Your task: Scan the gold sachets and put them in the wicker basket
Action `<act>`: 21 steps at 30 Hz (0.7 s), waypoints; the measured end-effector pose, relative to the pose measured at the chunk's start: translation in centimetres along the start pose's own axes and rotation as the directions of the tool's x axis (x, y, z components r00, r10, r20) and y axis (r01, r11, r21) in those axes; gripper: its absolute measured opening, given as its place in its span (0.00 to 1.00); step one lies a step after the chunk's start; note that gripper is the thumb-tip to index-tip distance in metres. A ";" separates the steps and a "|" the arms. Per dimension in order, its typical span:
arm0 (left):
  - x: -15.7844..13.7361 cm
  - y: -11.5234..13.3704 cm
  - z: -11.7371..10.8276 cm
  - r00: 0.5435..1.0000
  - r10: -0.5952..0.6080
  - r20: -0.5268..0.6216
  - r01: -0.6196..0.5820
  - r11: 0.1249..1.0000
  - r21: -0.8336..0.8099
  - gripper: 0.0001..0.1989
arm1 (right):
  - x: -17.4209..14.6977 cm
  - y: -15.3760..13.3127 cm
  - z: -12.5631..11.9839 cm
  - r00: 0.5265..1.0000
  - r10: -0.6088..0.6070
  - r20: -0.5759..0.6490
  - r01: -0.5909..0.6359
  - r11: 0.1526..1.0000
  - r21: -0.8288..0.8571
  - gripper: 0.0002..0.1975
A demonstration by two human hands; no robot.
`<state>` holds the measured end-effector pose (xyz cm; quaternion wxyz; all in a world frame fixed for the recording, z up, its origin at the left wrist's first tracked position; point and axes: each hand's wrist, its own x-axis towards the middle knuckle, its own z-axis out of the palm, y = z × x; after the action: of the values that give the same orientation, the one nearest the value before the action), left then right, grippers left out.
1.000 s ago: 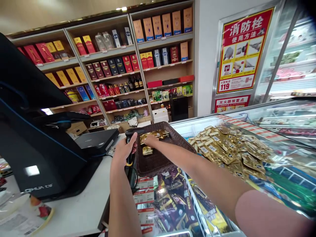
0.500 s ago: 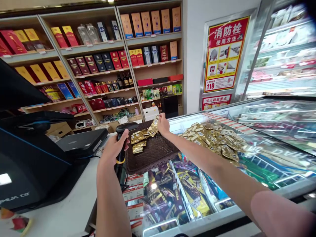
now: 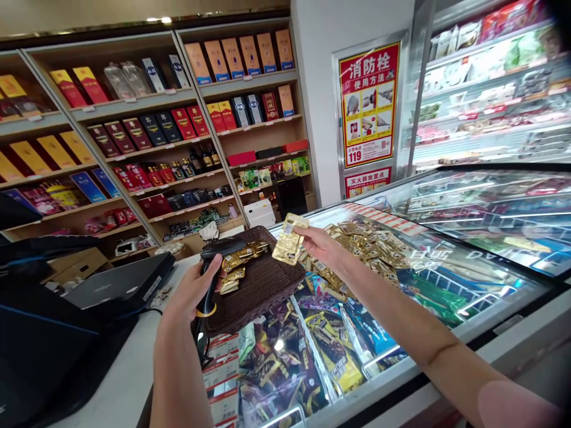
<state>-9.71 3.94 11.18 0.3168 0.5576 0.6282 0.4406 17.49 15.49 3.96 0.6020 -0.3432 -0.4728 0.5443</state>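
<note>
My R fingers (image 3: pixel 308 233) pinch a gold pkt (image 3: pixel 286 244) by its edge, nr basket's (image 3: pixel 263 285) right side; L fingers (image 3: pixel 216 263) grip scanner (image 3: pixel 209 296). Pkt's prob. light, slick, bendy: best held at the edge.

Bright indoor light, strong glare, wide-angle stretch.
White light from display chiller (image 3: pixel 486 107) at right, contents washed out and smeared; ceiling lamp (image 3: pixel 166 19) glints at top. Glass freezer top (image 3: pixel 486 297) carries reflections, plus one hot spot low centre. Gold sachet (image 3: pixel 289 241) throws highlights; print too soft to read. Checkout terminal (image 3: pixel 40 356) nearly black, lower left. Shelving unit (image 3: pixel 263 138) leans toward left edge. Top-right corner dark, blurred. Fire-hydrant poster (image 3: pixel 369 106) headline legible.
</note>
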 end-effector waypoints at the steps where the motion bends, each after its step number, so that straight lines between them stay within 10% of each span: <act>1: -0.1 0.2 0.2 1.000 0.008 0.012 -0.008 1.000 0.014 0.30 | -0.1 -0.2 -0.2 0.999 -0.037 -0.016 0.037 0.998 -0.048 0.13; 10: -1.0 1.3 3.6 0.960 0.076 0.271 -0.113 0.986 0.121 0.26 | 1.1 -1.1 -3.3 0.978 -0.206 0.035 0.177 0.729 -0.661 0.21; 21: -2.4 2.5 5.2 0.925 0.118 0.360 -0.215 0.946 0.244 0.26 | 0.5 -2.4 -2.9 0.988 -0.113 0.106 0.150 0.534 -0.832 0.20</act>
<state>-3.59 2.63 11.09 0.3000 0.7162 0.5693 0.2700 20.97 15.85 5.37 0.3951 -0.5414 -0.7110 0.2128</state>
